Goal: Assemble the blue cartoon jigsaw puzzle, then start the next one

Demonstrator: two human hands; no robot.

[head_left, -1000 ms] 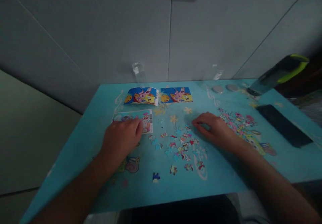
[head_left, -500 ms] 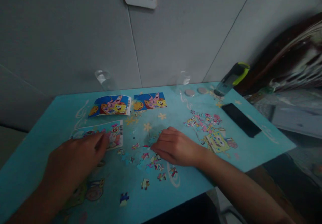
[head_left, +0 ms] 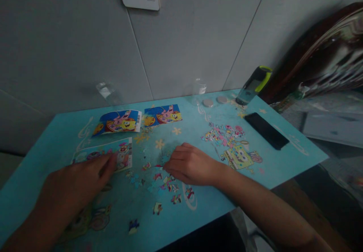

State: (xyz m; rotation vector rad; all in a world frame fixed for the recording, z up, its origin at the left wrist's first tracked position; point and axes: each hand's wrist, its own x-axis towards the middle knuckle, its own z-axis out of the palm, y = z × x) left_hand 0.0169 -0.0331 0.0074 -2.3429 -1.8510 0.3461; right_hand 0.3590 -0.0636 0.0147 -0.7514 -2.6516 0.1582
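Observation:
My left hand [head_left: 76, 180] lies over the lower picture card [head_left: 124, 159], its thumb and fingertips closed together; whatever they pinch cannot be made out. To its right, my right hand [head_left: 188, 165] rests among loose jigsaw pieces [head_left: 166, 184], fingers curled and tips together. A reddish jigsaw piece [head_left: 159, 165] shows at those fingertips. Single pieces lie nearer me, among them a dark blue and cream puzzle piece [head_left: 133, 226] and a pale puzzle piece [head_left: 157, 208].
Two blue cartoon cards, one curled [head_left: 119, 121] and one flat [head_left: 163, 115], lie toward the wall. Another pile of pieces [head_left: 224, 133] is on the right, beside a black phone [head_left: 266, 130]. Clear jars [head_left: 200, 89], two round lids [head_left: 208, 102] and a bottle [head_left: 252, 85] stand behind.
The view has shifted slightly, so everything sits a little further left. Both hands keep nearly the same pose over the card and the pieces.

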